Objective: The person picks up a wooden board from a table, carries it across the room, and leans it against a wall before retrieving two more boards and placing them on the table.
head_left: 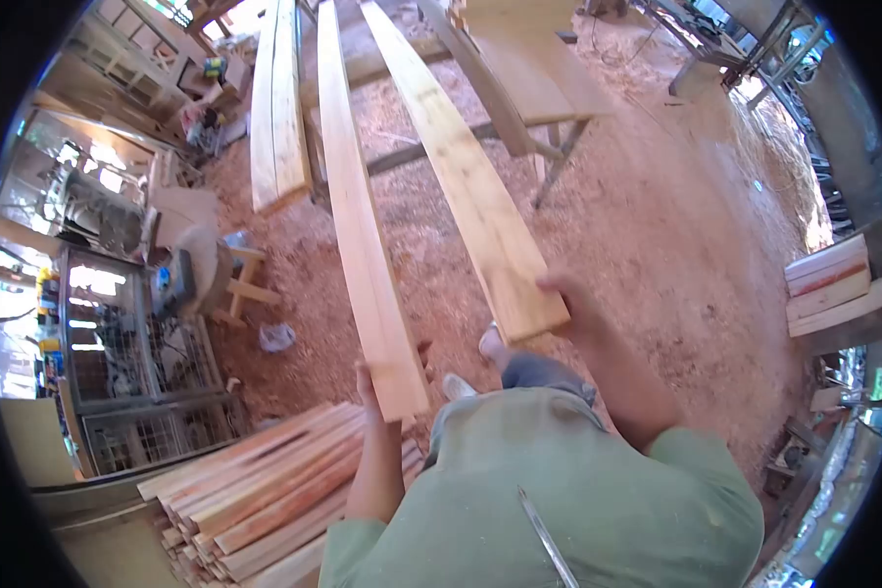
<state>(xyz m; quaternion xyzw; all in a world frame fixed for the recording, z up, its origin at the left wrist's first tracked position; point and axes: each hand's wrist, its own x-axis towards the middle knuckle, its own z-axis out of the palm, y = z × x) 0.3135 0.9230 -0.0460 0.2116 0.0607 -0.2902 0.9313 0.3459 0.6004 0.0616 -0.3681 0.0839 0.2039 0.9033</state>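
Left hand (367, 380) clamps the near end of the left plank (358, 216), right hand (570, 297) that of the right plank (470, 186), their edges apart. The sawdust floor (676, 225) lies open to the right. A slat stack (265, 490) crowds the left.

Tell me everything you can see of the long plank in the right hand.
The plank is a long, flat board of pale yellowish wood with a square-cut near end. It stretches away from the person above a sawdust-covered floor. The right hand grips its near end. A second plank runs beside it.

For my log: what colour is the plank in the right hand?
The plank is pale yellow-tan; head view.
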